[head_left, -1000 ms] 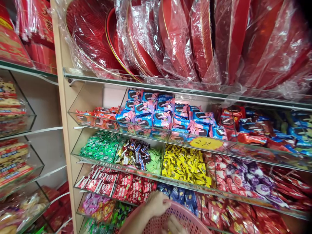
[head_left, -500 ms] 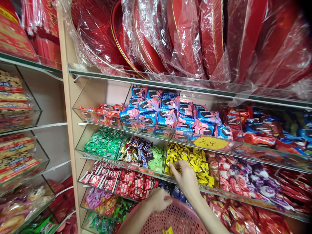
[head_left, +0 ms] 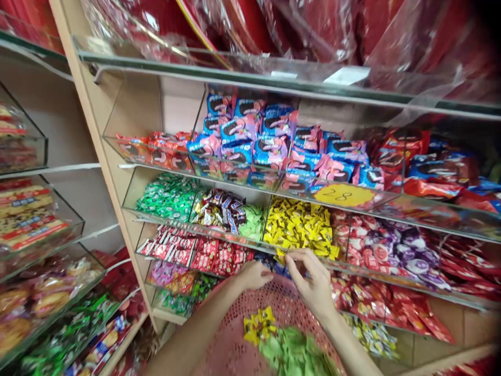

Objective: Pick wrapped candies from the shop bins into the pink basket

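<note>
My left hand (head_left: 252, 275) is closed over the far rim of a pink perforated plastic basket (head_left: 230, 313). Inside the basket lie several yellow-wrapped candies (head_left: 259, 325) and a heap of light green packets (head_left: 293, 350). Just above the basket's far edge, my right hand (head_left: 313, 279) pinches a small yellow-wrapped candy (head_left: 279, 256) between thumb and fingertips. Behind it, a shelf compartment is filled with the same yellow candies (head_left: 299, 224).
Clear-fronted bins hold green candies (head_left: 168, 198), chocolate bars (head_left: 229, 209), red packets (head_left: 223, 256) and purple-and-white candies (head_left: 415, 248). Blue-and-pink cookie packs (head_left: 254, 130) sit higher, above a yellow price tag (head_left: 344, 194). A glass shelf (head_left: 274, 81) runs across the top. More snack bins (head_left: 39, 214) stand left.
My right hand has drawn back from the yellow candy compartment towards the basket, a yellow candy in its fingers. The view has tilted down, showing more of the basket's contents.
</note>
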The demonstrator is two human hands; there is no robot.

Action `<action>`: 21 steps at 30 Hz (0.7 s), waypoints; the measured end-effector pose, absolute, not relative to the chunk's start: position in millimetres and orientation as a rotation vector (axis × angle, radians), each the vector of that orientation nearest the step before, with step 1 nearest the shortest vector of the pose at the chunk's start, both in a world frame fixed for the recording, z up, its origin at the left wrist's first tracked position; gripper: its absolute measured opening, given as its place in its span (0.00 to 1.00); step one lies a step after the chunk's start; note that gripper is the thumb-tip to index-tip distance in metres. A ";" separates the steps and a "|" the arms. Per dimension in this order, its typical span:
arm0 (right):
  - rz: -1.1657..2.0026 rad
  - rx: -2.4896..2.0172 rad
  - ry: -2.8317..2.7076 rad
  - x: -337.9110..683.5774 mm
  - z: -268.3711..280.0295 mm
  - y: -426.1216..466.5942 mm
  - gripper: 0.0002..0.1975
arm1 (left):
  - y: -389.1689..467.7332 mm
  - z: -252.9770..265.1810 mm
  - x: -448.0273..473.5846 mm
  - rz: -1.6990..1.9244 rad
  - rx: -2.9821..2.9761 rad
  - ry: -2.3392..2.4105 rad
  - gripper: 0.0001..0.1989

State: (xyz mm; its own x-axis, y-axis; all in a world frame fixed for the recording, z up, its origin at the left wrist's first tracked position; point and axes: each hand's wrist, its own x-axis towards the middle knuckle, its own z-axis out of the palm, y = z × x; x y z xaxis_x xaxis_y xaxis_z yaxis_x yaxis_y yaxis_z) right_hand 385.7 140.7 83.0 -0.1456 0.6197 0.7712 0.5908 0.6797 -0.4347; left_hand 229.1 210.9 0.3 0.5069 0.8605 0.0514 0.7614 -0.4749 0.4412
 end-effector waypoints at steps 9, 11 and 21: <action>0.471 -1.447 -2.343 400.8 -26.9 123.9 0.12 | 212.4 3.2 231.1 0.273 2.390 1.343 0.19; 0.483 -1.503 -2.340 401.2 -32.4 125.0 0.12 | 211.0 4.9 231.6 0.273 2.395 1.348 0.19; 0.442 -1.563 -2.116 403.6 -36.0 123.1 0.15 | 210.0 3.2 232.3 0.269 2.427 1.359 0.21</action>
State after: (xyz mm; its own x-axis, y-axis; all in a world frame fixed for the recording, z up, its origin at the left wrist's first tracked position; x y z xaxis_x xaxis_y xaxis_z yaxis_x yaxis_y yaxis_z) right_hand 403.6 123.1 -36.0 -0.2408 0.9539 0.1791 0.8026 0.2995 -0.5159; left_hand 232.3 210.0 3.2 0.5233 0.8522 -0.0031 0.7866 -0.4816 0.3863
